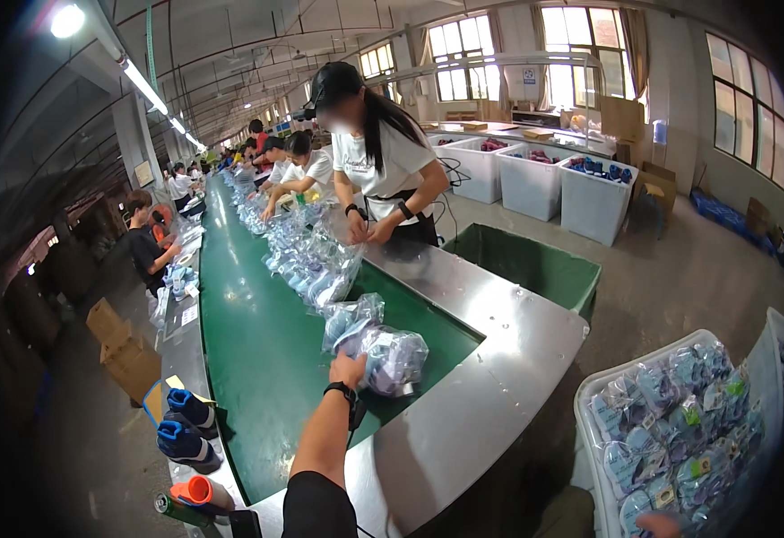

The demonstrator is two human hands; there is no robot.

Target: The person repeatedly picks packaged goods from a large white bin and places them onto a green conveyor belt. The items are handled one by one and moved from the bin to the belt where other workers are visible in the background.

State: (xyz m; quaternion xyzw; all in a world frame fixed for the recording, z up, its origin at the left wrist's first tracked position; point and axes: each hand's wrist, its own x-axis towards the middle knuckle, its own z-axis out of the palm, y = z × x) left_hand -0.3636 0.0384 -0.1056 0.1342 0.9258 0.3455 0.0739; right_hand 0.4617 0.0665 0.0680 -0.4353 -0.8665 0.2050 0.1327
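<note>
My left hand [348, 368], with a dark band on its wrist, reaches over the green belt. Its fingers close on the near side of a clear plastic bag of pale blue and lilac shoes [395, 359]. Another bagged bundle [356, 314] touches it just behind. At the lower right edge, part of my right hand [659, 524] shows over a white plastic bin [593, 394] filled with bagged pale blue shoes [679, 421]. Its fingers are blurred and partly cut off, so their grip does not show.
A conveyor belt [253, 394] with a metal rim [508, 350] carries a long row of bagged shoes. Co-workers line it; the nearest person [378, 170] handles something across the belt. A green bin [535, 269], dark blue shoes [186, 439], an orange cup [199, 490] and a can [177, 509] stand around.
</note>
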